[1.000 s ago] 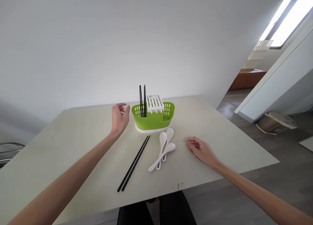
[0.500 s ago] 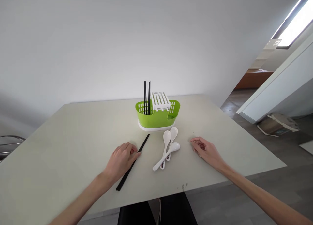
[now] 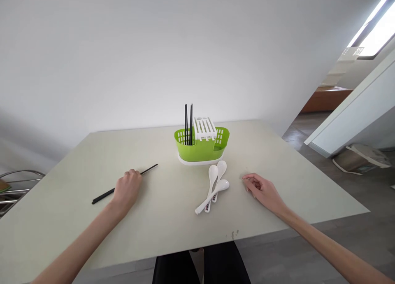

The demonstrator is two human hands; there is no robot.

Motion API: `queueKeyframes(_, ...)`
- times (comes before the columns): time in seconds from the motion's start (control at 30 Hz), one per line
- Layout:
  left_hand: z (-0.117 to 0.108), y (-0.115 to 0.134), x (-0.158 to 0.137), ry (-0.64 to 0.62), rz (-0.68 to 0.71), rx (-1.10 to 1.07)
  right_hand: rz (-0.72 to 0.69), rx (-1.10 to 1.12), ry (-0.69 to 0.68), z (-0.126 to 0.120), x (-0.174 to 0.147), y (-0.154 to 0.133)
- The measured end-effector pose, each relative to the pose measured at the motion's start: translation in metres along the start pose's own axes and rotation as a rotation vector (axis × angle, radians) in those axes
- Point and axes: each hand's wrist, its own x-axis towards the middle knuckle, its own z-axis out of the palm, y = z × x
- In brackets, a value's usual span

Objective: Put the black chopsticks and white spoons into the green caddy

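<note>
My left hand [image 3: 127, 189] is closed around the middle of black chopsticks [image 3: 103, 196], held low over the left part of the table; whether it is one or a pair I cannot tell. My right hand [image 3: 261, 192] rests on the table with fingers curled and nothing visible in them. Just left of it lie white spoons [image 3: 212, 192], three of them, crossing one another. Behind the spoons stands a green cutlery basket [image 3: 200, 151] on a white base. Black chopsticks [image 3: 189, 125] stand upright in its left compartment, and a white slotted rack [image 3: 205, 128] covers its middle.
The pale table [image 3: 160, 218] reaches back to a white wall [image 3: 154, 61]. A metal-framed chair or rack [image 3: 21, 187] is beyond its left edge. On the floor at right sits a brownish container [image 3: 359, 158] beside a white partition.
My left hand has moved left with the black chopsticks, which now lie at a flatter angle, farther from the spoons. My right hand has stayed nearly still. The view has shifted slightly.
</note>
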Motion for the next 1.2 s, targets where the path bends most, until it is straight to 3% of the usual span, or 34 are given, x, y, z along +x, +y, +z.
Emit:
queueKeyframes(0.27, 0.000, -0.034, -0.004, -0.034, -0.038, 0.003, -0.014, 0.106, -0.032, -0.003, 0.003, -0.002)
queueKeyframes(0.4, -0.001, -0.056, -0.004, 0.021, -0.124, -0.053, 0.047, 0.275, -0.140, -0.010, 0.013, -0.005)
queueKeyframes(0.53, -0.006, -0.062, -0.017, 0.100, -0.158, -0.144, 0.044, 0.276, -0.228, -0.023, 0.010, -0.021)
queueKeyframes(0.63, -0.023, -0.049, -0.029, 0.184, -0.136, -0.321, 0.019, 0.268, -0.276, -0.026, -0.002, -0.045)
queueKeyframes(0.77, -0.058, -0.016, -0.033, 0.292, -0.094, -0.846, 0.036, 0.403, -0.386, -0.006, -0.017, -0.085)
queueKeyframes(0.9, -0.081, 0.026, -0.030, 0.189, -0.058, -1.491, -0.077, 0.413, -0.470, 0.030, -0.028, -0.122)
queueKeyframes(1.0, -0.081, 0.054, -0.029, 0.118, -0.042, -1.777, -0.116, 0.386, -0.543, 0.051, -0.036, -0.143)
queueKeyframes(1.13, -0.072, 0.076, -0.031, 0.138, -0.083, -1.939, -0.010, 0.543, -0.818, 0.066, -0.041, -0.153)
queueKeyframes(1.2, -0.067, 0.081, -0.032, 0.162, -0.113, -1.987, 0.039, 0.602, -0.834, 0.069, -0.040, -0.151)
